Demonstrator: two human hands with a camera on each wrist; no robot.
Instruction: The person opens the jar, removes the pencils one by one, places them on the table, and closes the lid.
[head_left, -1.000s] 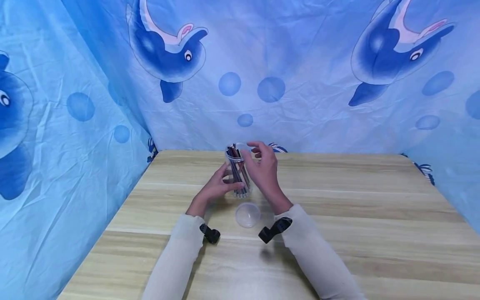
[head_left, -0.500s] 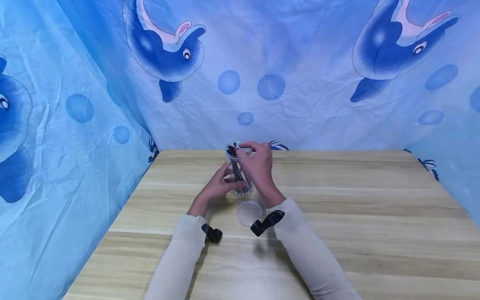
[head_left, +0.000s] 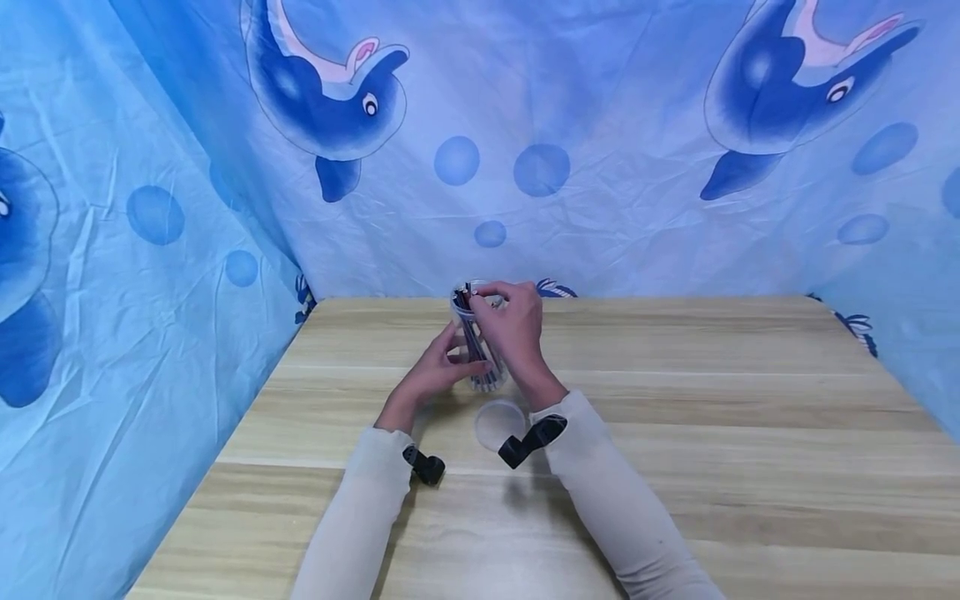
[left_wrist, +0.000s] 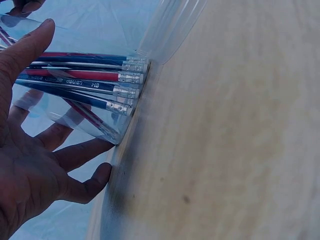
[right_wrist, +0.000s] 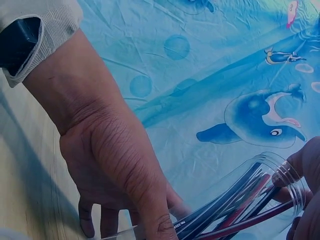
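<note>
A clear plastic jar point(left_wrist: 52, 117) stands on the table, holding several dark blue and red pencils point(left_wrist: 95, 86) with their metal-and-eraser ends down. My left hand point(head_left: 431, 371) grips the jar low on its left side, thumb across the front; its fingers spread behind the wall in the left wrist view. Over the jar's mouth is my right hand point(head_left: 513, 325), thumb and index finger pinching the upper end of a pencil inside the rim. In the right wrist view, part of the right hand point(right_wrist: 307, 165) shows at that threaded rim. The pencil's tip is hidden by the fingers.
A round clear lid point(head_left: 498, 425) lies on the wooden table point(head_left: 712, 400) in front of the jar, near the right wrist's camera. A blue dolphin-print cloth point(head_left: 600, 233) hangs right behind the table and along its left side.
My right hand has moved slightly left and down into the jar's mouth, and its thumb and index finger have closed on a pencil. The left hand still holds the jar.
</note>
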